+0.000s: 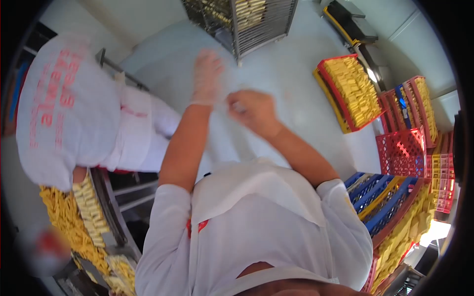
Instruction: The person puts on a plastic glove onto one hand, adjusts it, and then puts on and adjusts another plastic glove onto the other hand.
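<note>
My left hand (207, 79) is raised in front of me in a thin see-through plastic glove, its fingers stretched out and slightly blurred. The glove's loose cuff (202, 98) sits around the wrist. Beside it, a little lower and to the right, my right hand (254, 112) is bare with its fingers curled closed. A small whitish wad (239, 106) shows in that hand; it looks like crumpled clear plastic, mostly hidden by the fingers. The two hands are close but apart.
A co-worker in white (69, 108) stands at left by a bench of yellow pastry-like strips (74, 212). A metal tray rack (261, 29) stands ahead. Red and yellow crates (348, 93) of yellow pieces and a blue-slatted crate stack (382, 200) are at right.
</note>
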The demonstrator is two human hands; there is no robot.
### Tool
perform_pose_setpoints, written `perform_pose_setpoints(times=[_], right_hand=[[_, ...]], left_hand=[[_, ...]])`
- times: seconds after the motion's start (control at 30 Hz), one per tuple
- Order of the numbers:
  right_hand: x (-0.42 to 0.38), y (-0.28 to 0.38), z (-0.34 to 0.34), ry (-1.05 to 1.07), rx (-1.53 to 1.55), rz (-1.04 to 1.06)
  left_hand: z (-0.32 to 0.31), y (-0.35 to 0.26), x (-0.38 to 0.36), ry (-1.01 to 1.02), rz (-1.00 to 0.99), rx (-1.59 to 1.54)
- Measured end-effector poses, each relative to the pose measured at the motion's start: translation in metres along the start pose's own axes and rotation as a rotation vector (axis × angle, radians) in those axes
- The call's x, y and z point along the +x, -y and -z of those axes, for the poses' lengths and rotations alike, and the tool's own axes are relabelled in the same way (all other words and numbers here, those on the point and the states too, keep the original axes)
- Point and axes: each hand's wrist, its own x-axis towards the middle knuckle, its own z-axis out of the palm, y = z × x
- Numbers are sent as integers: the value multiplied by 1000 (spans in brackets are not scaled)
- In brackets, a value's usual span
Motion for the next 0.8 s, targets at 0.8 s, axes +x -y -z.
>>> perform_pose_setpoints(times=[0.8], right_hand=[[399,-329,-270,104,654,-256]], left_hand=[[138,-97,520,-395,7,-85]])
